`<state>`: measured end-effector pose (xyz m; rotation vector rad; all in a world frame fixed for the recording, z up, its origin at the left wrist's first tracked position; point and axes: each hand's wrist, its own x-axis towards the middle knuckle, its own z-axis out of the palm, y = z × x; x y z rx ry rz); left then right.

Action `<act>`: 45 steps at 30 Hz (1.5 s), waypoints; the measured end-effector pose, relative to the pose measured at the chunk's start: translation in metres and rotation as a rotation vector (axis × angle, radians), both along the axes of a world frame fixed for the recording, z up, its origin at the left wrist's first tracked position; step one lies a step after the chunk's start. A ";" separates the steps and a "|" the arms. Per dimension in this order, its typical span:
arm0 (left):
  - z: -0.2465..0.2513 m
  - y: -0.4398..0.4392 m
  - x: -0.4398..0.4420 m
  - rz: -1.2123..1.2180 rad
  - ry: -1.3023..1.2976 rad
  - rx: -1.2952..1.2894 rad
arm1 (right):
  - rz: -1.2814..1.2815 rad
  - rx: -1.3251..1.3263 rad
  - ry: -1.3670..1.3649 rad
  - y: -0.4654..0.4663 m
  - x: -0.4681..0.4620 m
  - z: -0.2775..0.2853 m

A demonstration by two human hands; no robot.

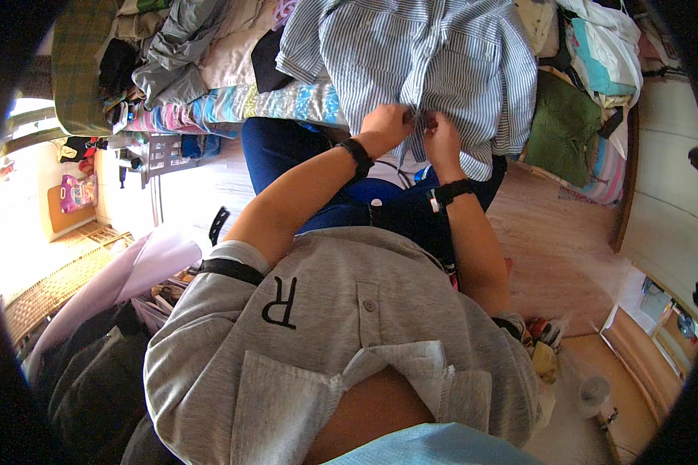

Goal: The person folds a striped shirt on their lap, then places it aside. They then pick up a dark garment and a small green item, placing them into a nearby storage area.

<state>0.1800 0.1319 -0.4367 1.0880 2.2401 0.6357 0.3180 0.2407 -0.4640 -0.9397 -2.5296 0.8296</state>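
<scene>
A blue-and-white striped button-up shirt (372, 52) is spread over the front of the bed, its lower part hanging toward my lap. With bent fingers, my left hand (387, 127) grips the shirt's front edge near the hem. Just to its right, my right hand (442, 139) pinches the opposite front edge, so the two hands nearly meet at the button placket (420, 64). My fingertips partly hide the cloth between them; whether a button is there cannot be made out. Black straps circle both wrists. Below the hands are my dark blue trousers (331, 209).
Along the bed's left lie a grey garment (177, 52) and a patterned bedsheet (267, 104). A green cushion-like cloth (561, 125) and white and turquoise fabrics (608, 55) are piled on the right. At left stands a grey plastic rack (161, 157). The wood-look floor (558, 232) shows at right.
</scene>
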 end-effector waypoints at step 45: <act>0.048 -0.046 -0.042 0.286 -0.952 0.093 | 0.084 0.034 -0.096 0.007 -0.036 0.004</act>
